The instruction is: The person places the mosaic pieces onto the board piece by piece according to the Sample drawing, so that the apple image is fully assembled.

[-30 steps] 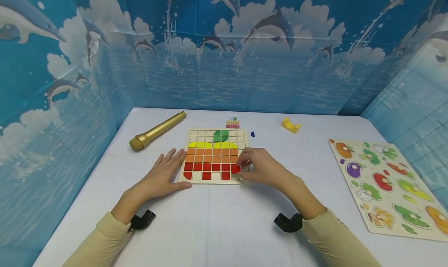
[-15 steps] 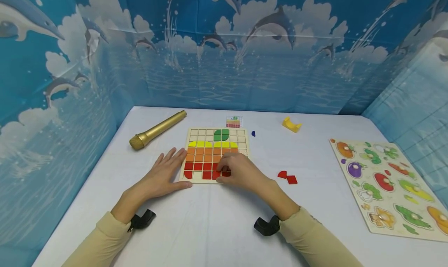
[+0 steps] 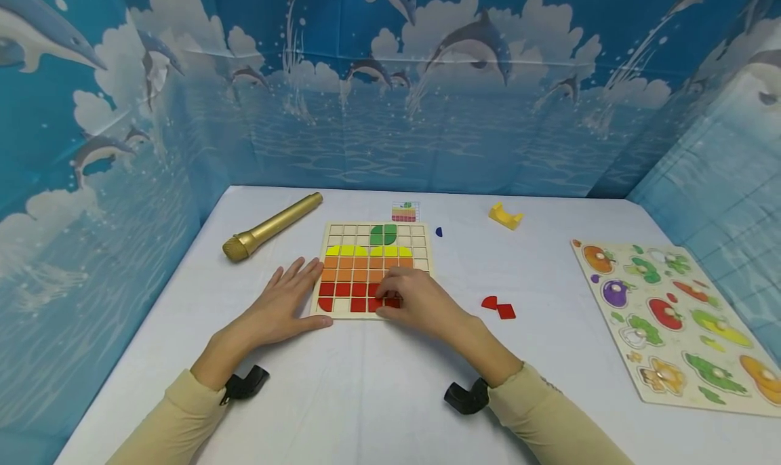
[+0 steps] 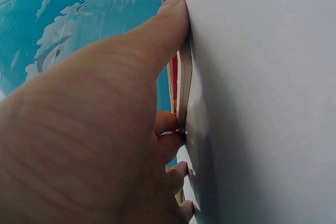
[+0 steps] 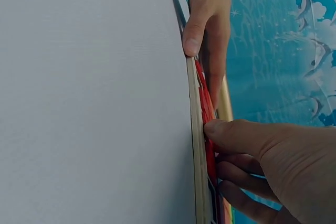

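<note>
A wooden grid board bears green, yellow, orange and red tiles. My left hand lies flat at its left side, fingers spread along the edge and thumb at the front left corner. My right hand is over the board's front right part, with thumb and fingertips pinching a red square tile at the bottom row. In the right wrist view the thumb touches the red pieces, while the other fingers curl behind. Some tiles under the right hand are hidden.
A red quarter-circle tile and a red square lie on the right. Behind the board are a pattern card and a dark blue piece. Around stand a gold microphone, a yellow holder and a vegetable puzzle.
My right hand has moved left from the board's right edge, bringing the red tile to a bare cell in the bottom row. Two loose red tiles have come into sight. My left hand stays put.
</note>
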Tool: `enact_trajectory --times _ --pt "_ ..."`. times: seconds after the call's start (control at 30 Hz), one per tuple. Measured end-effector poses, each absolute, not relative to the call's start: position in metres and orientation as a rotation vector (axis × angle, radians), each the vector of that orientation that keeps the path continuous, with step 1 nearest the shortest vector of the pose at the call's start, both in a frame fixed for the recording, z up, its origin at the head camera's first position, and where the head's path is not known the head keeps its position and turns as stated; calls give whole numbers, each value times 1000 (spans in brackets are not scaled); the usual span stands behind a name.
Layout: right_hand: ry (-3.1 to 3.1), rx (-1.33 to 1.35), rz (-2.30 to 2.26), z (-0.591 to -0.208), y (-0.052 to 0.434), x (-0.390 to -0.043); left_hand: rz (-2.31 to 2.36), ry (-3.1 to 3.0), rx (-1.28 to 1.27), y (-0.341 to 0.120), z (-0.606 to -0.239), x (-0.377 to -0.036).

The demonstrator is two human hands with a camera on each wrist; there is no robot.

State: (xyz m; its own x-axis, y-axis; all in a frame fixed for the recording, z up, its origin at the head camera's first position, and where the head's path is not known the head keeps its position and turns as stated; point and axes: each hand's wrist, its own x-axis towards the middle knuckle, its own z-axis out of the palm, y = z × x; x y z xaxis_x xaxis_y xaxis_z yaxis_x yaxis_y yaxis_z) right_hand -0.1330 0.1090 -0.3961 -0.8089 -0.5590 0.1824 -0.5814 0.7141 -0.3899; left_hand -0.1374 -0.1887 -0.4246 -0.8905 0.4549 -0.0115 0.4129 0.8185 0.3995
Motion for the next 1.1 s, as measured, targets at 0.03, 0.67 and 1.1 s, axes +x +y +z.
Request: enact_trajectory --times 0.03,0.67,1.1 --pt "-2848 963 672 -396 110 -132 599 2893 692 -189 -425 -137" --pt "-2817 818 808 -395 182 -117 596 2900 712 -189 -426 -138" --pt "-2881 633 664 -386 262 -102 595 2902 716 -189 -426 -138"
